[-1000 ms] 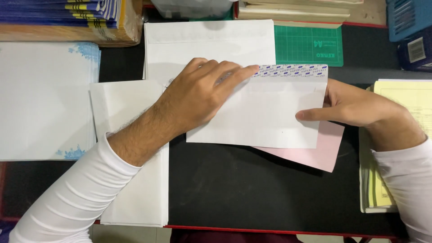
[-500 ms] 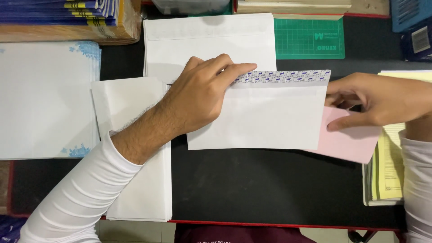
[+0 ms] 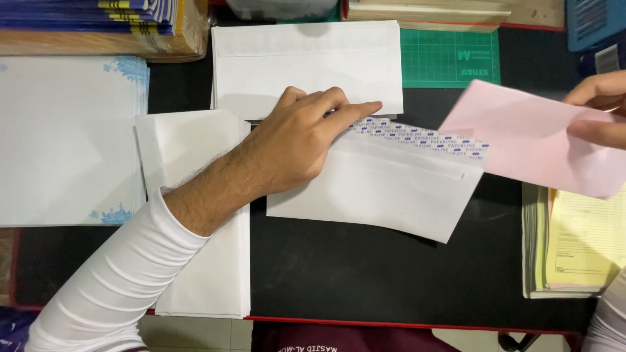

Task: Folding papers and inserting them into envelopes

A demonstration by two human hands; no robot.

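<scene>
Left hand (image 3: 297, 140) presses flat, fingers spread, on the white rectangular paper envelope (image 3: 385, 192), patterned flap open; at three o'clock, right hand (image 3: 600, 107) pinches a pink paper slip (image 3: 528, 140).

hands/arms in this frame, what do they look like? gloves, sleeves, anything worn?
Both hands bare, no gloves. No rings or watch in view. Left hand: a snug white long sleeve, ribbed with creases, ends partway up the forearm, which is bare below it. Right hand mostly cut off at the edge; a bit of white sleeve shows.
</scene>
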